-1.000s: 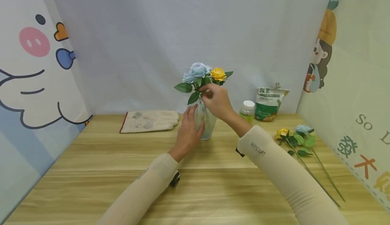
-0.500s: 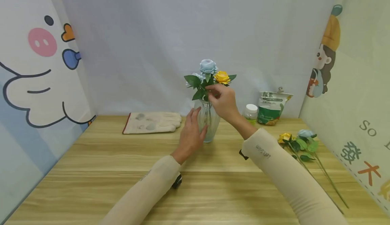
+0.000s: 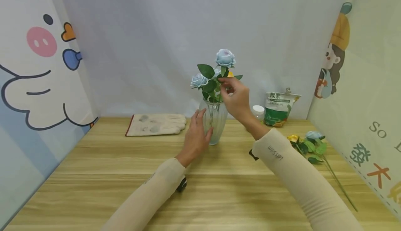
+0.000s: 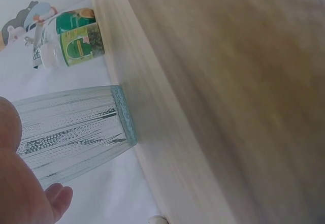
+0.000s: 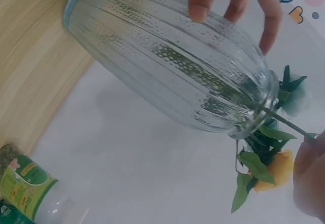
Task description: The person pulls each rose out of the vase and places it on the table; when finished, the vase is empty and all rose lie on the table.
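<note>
A ribbed clear glass vase (image 3: 218, 122) stands upright on the table. My left hand (image 3: 195, 138) holds its near left side, thumb in front and fingers around the left. With thumb and fingertips my right hand (image 3: 237, 97) pinches the green stem (image 5: 289, 123) of a light blue rose (image 3: 225, 57) above the vase's mouth. The stem's lower part is inside the glass. Another blue rose (image 3: 199, 80) leans out at the left. Behind my right hand, a yellow rose (image 3: 230, 74) is mostly hidden; the right wrist view shows it beyond the rim.
White gloves (image 3: 156, 124) lie left of the vase. A white-capped jar (image 3: 258, 110) and a clipped green-and-white pouch (image 3: 278, 109) stand at the back right. Nearer on the right lie a yellow rose (image 3: 293, 138) and a blue rose (image 3: 313, 135) with long stems.
My right hand has risen and shifted right, lifting the blue rose well above the other flowers. The vase's yellow rose has become mostly covered. My left hand stays at the vase.
</note>
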A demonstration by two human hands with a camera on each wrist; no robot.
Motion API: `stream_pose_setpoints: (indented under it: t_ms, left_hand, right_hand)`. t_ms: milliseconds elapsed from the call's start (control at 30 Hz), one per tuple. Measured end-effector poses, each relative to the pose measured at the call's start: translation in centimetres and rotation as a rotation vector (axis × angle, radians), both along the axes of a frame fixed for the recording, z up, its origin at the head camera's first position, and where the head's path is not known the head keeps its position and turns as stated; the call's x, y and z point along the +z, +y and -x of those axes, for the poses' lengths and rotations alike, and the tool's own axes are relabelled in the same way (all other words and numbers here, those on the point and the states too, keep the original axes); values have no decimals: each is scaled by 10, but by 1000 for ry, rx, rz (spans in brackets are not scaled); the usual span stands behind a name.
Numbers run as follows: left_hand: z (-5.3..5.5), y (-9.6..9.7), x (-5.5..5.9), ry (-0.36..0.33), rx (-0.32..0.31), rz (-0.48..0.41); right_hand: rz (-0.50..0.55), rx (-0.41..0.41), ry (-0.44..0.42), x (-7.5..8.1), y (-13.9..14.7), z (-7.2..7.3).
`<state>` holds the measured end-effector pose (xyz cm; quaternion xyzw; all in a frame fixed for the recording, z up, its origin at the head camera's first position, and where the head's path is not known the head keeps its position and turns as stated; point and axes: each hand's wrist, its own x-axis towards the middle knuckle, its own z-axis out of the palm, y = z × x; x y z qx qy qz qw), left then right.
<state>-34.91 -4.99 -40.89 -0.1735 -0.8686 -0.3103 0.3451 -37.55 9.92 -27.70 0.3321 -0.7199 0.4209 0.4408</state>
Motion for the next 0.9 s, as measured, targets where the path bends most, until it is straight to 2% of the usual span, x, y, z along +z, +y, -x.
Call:
stream_pose_setpoints:
  t_ms: [200, 433, 667, 900]
  left_hand:
    - [0, 1, -1, 2, 7, 0]
    - [0, 0, -1, 5, 3, -6]
    - [0, 1, 0, -26, 4, -2]
    - [-1, 2, 0, -6, 7, 1]
  right_hand:
    - [31, 22, 152, 13, 4, -4]
    - [70, -8, 298, 29, 8, -8]
    - [144, -59, 320, 45, 16, -16]
    - [222, -68, 287, 58, 28, -32]
